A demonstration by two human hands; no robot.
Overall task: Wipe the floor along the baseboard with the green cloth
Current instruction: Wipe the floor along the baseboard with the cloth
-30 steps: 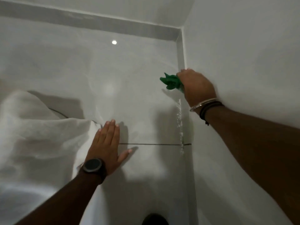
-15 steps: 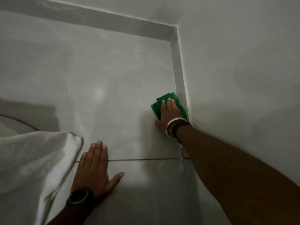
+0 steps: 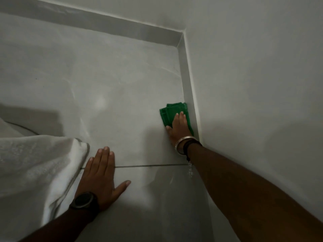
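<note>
A folded green cloth (image 3: 170,113) lies flat on the pale tiled floor (image 3: 113,84), its right edge against the grey baseboard (image 3: 187,88) of the right wall. My right hand (image 3: 179,129) presses down on the cloth's near half, fingers flat and pointing away from me; bangles circle the wrist. My left hand (image 3: 103,177) rests flat on the floor to the left, fingers spread, across a dark grout line, with a black watch on its wrist. Small white specks (image 3: 190,172) lie by the baseboard just under my right forearm.
White fabric (image 3: 35,168) bunches on the floor at the left, touching my left hand's side. A second baseboard (image 3: 97,23) runs along the far wall and meets the right one in the corner (image 3: 181,38). The white right wall (image 3: 253,84) stands close.
One second ago my right hand held the bunched cloth up against the baseboard; now it is flat on the floor beside it. Since half a second ago it slid slightly away from me.
</note>
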